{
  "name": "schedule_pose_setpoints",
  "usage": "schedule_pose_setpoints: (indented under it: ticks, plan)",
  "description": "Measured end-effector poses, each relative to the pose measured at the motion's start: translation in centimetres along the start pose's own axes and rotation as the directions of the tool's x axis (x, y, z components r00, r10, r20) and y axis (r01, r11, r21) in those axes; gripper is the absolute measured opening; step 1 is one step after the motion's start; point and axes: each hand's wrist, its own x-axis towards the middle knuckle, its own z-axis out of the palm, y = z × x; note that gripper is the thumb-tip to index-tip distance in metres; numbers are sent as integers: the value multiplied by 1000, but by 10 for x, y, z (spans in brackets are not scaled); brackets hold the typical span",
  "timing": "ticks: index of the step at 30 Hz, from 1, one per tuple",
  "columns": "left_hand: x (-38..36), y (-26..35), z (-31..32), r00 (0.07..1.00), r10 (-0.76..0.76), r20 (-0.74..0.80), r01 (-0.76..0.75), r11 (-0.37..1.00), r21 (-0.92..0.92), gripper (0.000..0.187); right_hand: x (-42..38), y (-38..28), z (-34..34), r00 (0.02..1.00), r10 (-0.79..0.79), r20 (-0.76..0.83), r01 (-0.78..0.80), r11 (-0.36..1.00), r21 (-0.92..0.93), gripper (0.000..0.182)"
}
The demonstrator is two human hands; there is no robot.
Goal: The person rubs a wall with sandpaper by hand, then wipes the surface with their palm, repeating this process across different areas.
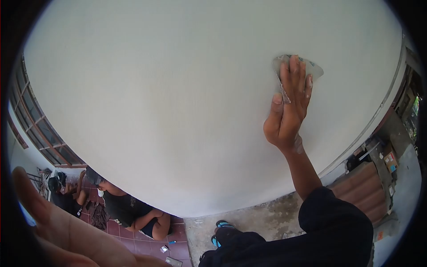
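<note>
My right hand (291, 100) presses a piece of sandpaper (315, 70) flat against a large pale wall (155, 98). The fingers point upward over the sheet, and one worn edge of it runs down beside the index finger toward the thumb. Whitish dust marks the fingertips and the wrist. Very near the camera at the lower left is my left hand (75, 236), blurred and partly cut off by the frame. One of its digits stretches upward, and nothing shows in its grip.
Two people sit on the red tiled floor (180, 236) at the lower left, one in a black shirt (126, 209) close to the wall. A barred window (42, 124) is behind them. Below me is a concrete floor (202, 229); corrugated sheets (362, 191) and clutter lie at right.
</note>
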Motion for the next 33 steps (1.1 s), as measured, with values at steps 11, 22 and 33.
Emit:
schedule_pose_setpoints:
  ticks: [11,22,33]
  plan:
    - [-48,-4,27,991,128,-41,-119,977,175,55,-8,-12,-2,1000,5,27,-4,1000,-1,50]
    - [-64,-107,123,980,183,71,-193,830,524,56,-8,-25,-14,976,-56,209,56,998,5,53]
    - [-53,-115,133,984,138,111,-176,719,673,73,7,-4,-29,972,-84,218,95,995,-39,49]
